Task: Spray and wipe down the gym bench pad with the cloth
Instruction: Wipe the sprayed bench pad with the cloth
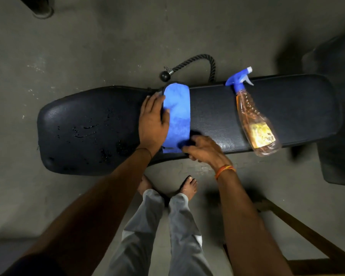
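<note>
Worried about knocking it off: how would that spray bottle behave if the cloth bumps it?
The spray bottle lies on its side across the bench pad, so it would probably roll. It looks like thin clear plastic, partly filled, so likely light and easily shoved.

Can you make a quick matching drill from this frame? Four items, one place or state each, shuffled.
Items:
1. cloth
2. spray bottle
3. rope handle
4. wet droplets

States:
A. on the floor beyond the bench pad
B. lying on its side on the pad's right part
C. spread across the pad's left part
D. laid across the pad's middle, left hand flat on its edge, right hand at its near corner

Pairs: 1-D, 2-B, 3-A, 4-C
</note>
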### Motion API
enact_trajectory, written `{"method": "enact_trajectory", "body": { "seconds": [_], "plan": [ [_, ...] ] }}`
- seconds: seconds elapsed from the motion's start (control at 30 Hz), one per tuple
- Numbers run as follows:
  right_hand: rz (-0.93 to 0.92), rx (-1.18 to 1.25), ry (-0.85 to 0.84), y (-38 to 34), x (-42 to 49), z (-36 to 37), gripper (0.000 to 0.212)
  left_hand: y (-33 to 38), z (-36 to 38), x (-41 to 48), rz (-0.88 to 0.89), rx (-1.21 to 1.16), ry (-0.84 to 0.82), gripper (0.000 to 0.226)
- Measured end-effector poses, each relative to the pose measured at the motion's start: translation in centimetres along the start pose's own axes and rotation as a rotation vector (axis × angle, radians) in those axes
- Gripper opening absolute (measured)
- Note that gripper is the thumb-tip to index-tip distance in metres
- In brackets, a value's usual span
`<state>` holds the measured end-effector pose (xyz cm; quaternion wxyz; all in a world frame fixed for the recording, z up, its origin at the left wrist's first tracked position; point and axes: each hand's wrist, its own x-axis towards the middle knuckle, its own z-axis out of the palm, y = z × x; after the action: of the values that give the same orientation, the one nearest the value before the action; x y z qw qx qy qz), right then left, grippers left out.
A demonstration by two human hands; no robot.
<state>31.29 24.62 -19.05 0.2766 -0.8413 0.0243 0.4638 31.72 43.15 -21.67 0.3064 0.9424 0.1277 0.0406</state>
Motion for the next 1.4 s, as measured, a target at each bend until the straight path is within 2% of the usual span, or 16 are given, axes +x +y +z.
{"method": "enact_trajectory", "body": {
  "seconds": [0.03,0.1,0.17,0.2,0.3,0.4,0.57,0.67,0.83,1.07,1.27,1.4],
  "plan": [
    [0.012,-0.083,0.048,0.3,0.2,-0.8,0.038,0.5,0.6,0.7,0.033,0.025,-0.020,0.048],
    [0.000,-0.018,0.304,0.7,0.9,-2.0,0.029,1.6,2.2,1.7,0.049,0.091,-0.087,0.059],
    [-0.135,0.115,0.586,1.2,2.7,-2.2,0.036,2.5,4.1,1.6,0.025,0.188,-0.159,0.069],
    [-0.232,0.127,0.663,1.4,4.1,-2.0,0.045,2.6,5.0,1.3,0.025,0.256,-0.181,0.071],
    [-0.441,0.116,0.746,1.7,8.1,-0.4,0.058,2.0,6.7,0.2,0.067,0.419,-0.177,0.067],
    [-0.415,-0.087,0.830,1.5,9.6,1.1,0.060,1.1,6.2,-1.1,0.090,0.487,-0.179,0.063],
    [-0.329,-0.328,0.807,0.8,9.0,2.7,0.060,-2.0,3.0,-5.9,0.100,0.503,-0.246,0.066],
    [-0.330,-0.398,0.835,0.2,9.8,2.5,0.056,-2.6,2.8,-3.2,0.148,0.520,-0.283,0.067],
    [-0.350,-0.376,0.867,-0.1,10.5,2.5,0.054,-2.4,3.9,4.2,0.119,0.487,-0.226,0.062],
    [-0.337,-0.363,0.851,-0.6,9.7,2.1,0.054,-3.4,1.1,-5.5,0.114,0.461,-0.282,0.066],
    [-0.340,-0.386,0.898,-0.4,10.1,2.4,0.054,-2.2,3.4,3.6,0.085,0.505,-0.247,0.064],
    [-0.342,-0.377,0.908,-0.5,9.9,2.4,0.053,-2.4,3.2,1.0,0.051,0.471,-0.216,0.066]
  ]
}}
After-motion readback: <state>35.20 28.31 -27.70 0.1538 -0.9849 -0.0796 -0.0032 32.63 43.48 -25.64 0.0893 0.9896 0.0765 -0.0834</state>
